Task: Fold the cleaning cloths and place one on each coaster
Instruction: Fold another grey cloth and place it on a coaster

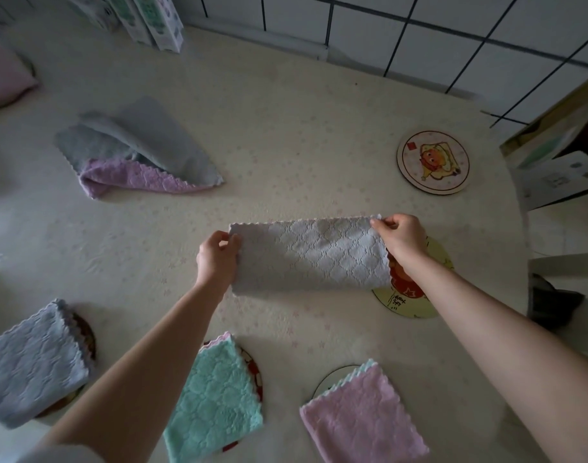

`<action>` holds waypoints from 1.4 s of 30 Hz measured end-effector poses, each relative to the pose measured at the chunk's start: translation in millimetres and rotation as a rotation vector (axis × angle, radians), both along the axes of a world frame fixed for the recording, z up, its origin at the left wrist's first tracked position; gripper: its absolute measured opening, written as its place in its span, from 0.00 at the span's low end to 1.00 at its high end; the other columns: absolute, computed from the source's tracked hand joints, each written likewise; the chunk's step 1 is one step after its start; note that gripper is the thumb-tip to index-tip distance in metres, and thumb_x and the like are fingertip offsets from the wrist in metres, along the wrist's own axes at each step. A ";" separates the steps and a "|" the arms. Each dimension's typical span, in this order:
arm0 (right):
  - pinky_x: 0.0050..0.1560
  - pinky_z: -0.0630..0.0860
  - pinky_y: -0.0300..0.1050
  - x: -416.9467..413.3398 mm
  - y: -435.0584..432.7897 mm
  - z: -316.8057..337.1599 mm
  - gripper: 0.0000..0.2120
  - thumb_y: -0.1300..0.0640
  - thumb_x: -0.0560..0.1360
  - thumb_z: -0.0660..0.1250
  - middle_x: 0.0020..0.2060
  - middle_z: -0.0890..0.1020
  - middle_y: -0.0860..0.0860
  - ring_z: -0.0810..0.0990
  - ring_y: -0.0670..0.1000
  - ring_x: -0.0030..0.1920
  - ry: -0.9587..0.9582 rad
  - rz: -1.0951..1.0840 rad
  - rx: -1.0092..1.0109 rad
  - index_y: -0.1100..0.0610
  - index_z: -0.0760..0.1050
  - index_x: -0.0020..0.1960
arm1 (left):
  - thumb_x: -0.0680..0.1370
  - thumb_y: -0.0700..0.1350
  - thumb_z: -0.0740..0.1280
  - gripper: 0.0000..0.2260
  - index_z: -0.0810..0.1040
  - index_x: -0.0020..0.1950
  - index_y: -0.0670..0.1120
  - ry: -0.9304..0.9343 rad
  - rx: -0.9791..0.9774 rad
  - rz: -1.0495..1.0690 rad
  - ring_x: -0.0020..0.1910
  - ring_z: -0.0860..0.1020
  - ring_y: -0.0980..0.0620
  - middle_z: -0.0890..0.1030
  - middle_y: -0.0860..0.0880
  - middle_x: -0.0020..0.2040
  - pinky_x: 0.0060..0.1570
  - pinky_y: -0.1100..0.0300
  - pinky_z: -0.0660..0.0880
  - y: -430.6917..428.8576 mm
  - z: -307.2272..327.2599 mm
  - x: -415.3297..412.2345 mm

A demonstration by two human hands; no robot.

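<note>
Left hand (215, 259) and right hand (401, 237) are each pinching an end of the grey quilted microfibre cloth (311, 255), folded lengthwise, overlapping the round yellow illustrated coaster (411, 302).

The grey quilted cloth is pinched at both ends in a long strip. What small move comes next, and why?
Probably bring the left hand across to the right hand, folding the grey quilted cloth in half. It is a long strip, while the cloths already on coasters are squares. The yellow round coaster half under its right end looks like the nearest uncovered landing spot.
</note>
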State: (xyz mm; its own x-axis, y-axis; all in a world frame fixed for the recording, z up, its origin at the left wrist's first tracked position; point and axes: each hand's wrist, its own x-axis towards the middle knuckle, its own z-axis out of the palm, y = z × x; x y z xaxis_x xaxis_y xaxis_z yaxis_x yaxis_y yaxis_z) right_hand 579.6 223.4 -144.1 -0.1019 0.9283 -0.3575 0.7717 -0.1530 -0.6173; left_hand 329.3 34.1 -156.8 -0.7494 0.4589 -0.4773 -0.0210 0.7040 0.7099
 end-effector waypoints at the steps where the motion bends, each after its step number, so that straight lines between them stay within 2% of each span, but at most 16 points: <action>1: 0.30 0.67 0.38 0.0 -0.3 0.2 0.14 0.49 0.73 0.70 0.34 0.80 0.52 0.75 0.49 0.34 0.014 -0.014 -0.003 0.60 0.79 0.42 | 0.78 0.52 0.63 0.12 0.78 0.52 0.45 -0.031 0.000 0.018 0.44 0.79 0.44 0.82 0.44 0.46 0.46 0.49 0.78 -1.7 1.9 0.1; 4: 0.38 0.70 0.40 3.0 -2.3 1.8 0.13 0.48 0.73 0.70 0.35 0.80 0.50 0.78 0.50 0.38 0.082 -0.058 -0.018 0.59 0.79 0.44 | 0.75 0.57 0.66 0.16 0.76 0.55 0.47 -0.116 0.019 0.015 0.44 0.80 0.45 0.81 0.44 0.48 0.44 0.43 0.81 -14.9 10.0 3.6; 6: 0.40 0.70 0.39 6.0 -4.3 3.6 0.10 0.51 0.73 0.71 0.39 0.80 0.50 0.78 0.49 0.40 0.138 -0.075 -0.061 0.59 0.79 0.47 | 0.73 0.55 0.71 0.18 0.73 0.58 0.49 -0.139 0.033 -0.042 0.44 0.81 0.45 0.82 0.45 0.48 0.41 0.43 0.81 -28.2 14.2 8.6; 9: 0.43 0.73 0.39 11.1 -7.2 1.8 0.10 0.58 0.72 0.72 0.44 0.81 0.51 0.79 0.49 0.44 0.208 -0.096 -0.116 0.59 0.79 0.52 | 0.70 0.50 0.75 0.24 0.70 0.62 0.52 -0.091 0.042 -0.111 0.41 0.81 0.47 0.81 0.47 0.45 0.41 0.47 0.81 -43.2 15.2 16.5; 11: 0.50 0.78 0.46 13.6 -7.7 0.5 0.11 0.59 0.72 0.71 0.48 0.82 0.51 0.80 0.50 0.47 0.237 -0.132 -0.142 0.58 0.78 0.54 | 0.70 0.47 0.76 0.26 0.69 0.64 0.52 -0.001 0.018 -0.149 0.40 0.80 0.47 0.80 0.48 0.46 0.38 0.52 0.79 -47.0 15.3 20.8; 14: 0.55 0.78 0.52 16.0 -13.5 11.7 0.12 0.60 0.75 0.66 0.52 0.80 0.50 0.80 0.51 0.50 0.187 -0.129 -0.023 0.57 0.75 0.58 | 0.71 0.45 0.74 0.25 0.69 0.65 0.50 0.108 -0.007 -0.167 0.42 0.80 0.47 0.79 0.49 0.48 0.35 0.58 0.74 -50.5 18.3 28.4; 16: 0.59 0.75 0.47 18.4 -29.0 25.1 0.13 0.62 0.76 0.63 0.56 0.78 0.53 0.79 0.51 0.55 0.130 0.022 0.198 0.60 0.72 0.61 | 0.72 0.42 0.72 0.23 0.69 0.65 0.49 0.276 -0.043 -0.214 0.45 0.78 0.47 0.77 0.47 0.53 0.41 0.54 0.77 -54.6 20.3 37.2; 19: 0.66 0.67 0.40 18.9 -71.5 34.6 0.18 0.67 0.75 0.61 0.62 0.74 0.56 0.73 0.51 0.62 0.078 0.464 0.478 0.63 0.70 0.65 | 0.73 0.41 0.66 0.23 0.68 0.68 0.46 0.674 -0.002 -0.520 0.59 0.72 0.45 0.73 0.44 0.63 0.57 0.47 0.73 -57.1 19.9 65.5; 22: 0.73 0.61 0.45 14.8 -112.5 20.9 0.26 0.72 0.74 0.57 0.70 0.68 0.55 0.64 0.52 0.72 -0.048 0.839 0.495 0.61 0.64 0.71 | 0.77 0.47 0.64 0.27 0.62 0.75 0.45 0.694 0.074 -0.925 0.76 0.57 0.45 0.62 0.46 0.76 0.74 0.47 0.57 -52.2 15.3 102.3; 24: 0.74 0.57 0.49 13.8 -128.7 9.3 0.31 0.74 0.73 0.52 0.74 0.62 0.55 0.58 0.53 0.75 -0.135 0.949 0.474 0.59 0.59 0.75 | 0.79 0.52 0.60 0.30 0.54 0.78 0.47 0.671 0.005 -1.048 0.77 0.45 0.48 0.51 0.49 0.78 0.75 0.49 0.47 -49.4 8.2 117.9; 28: 0.75 0.52 0.52 27.2 -134.6 -4.8 0.35 0.73 0.69 0.46 0.75 0.59 0.55 0.53 0.57 0.76 -0.277 1.031 0.448 0.58 0.57 0.76 | 0.78 0.56 0.54 0.30 0.53 0.78 0.48 0.692 -0.086 -1.101 0.77 0.45 0.46 0.50 0.50 0.79 0.74 0.43 0.49 -56.4 -2.8 124.1; 31: 0.74 0.53 0.53 45.6 -131.1 -8.1 0.36 0.76 0.68 0.51 0.73 0.64 0.56 0.58 0.58 0.74 -0.332 1.009 0.500 0.59 0.61 0.74 | 0.78 0.55 0.57 0.29 0.55 0.78 0.49 0.708 -0.119 -1.095 0.77 0.48 0.45 0.51 0.50 0.79 0.74 0.42 0.52 -69.1 -7.8 120.1; 34: 0.72 0.58 0.52 65.4 -127.5 -5.9 0.34 0.79 0.67 0.57 0.70 0.68 0.59 0.63 0.59 0.72 -0.300 0.957 0.529 0.62 0.65 0.71 | 0.77 0.55 0.54 0.29 0.56 0.77 0.49 0.698 -0.152 -1.028 0.77 0.47 0.45 0.51 0.49 0.78 0.74 0.44 0.50 -83.6 -7.6 117.2; 37: 0.68 0.68 0.53 78.3 -122.8 -5.3 0.28 0.78 0.67 0.62 0.64 0.73 0.62 0.69 0.61 0.67 -0.281 0.931 0.562 0.66 0.70 0.67 | 0.77 0.55 0.56 0.31 0.54 0.77 0.47 0.700 -0.238 -0.931 0.77 0.48 0.42 0.52 0.44 0.78 0.74 0.44 0.47 -98.6 -8.7 114.3; 40: 0.61 0.75 0.53 77.6 -117.3 -3.7 0.24 0.76 0.66 0.67 0.58 0.76 0.61 0.74 0.61 0.61 -0.308 0.944 0.594 0.66 0.74 0.62 | 0.76 0.56 0.55 0.32 0.55 0.77 0.43 0.709 -0.320 -0.866 0.76 0.53 0.40 0.54 0.40 0.77 0.73 0.42 0.52 -104.7 -7.6 114.3; 42: 0.55 0.76 0.51 70.1 -113.7 -1.1 0.21 0.74 0.65 0.69 0.54 0.76 0.59 0.75 0.59 0.55 -0.369 0.955 0.613 0.64 0.75 0.57 | 0.77 0.56 0.58 0.33 0.55 0.77 0.41 0.699 -0.339 -0.872 0.76 0.53 0.39 0.53 0.38 0.77 0.72 0.40 0.54 -103.6 -8.3 114.4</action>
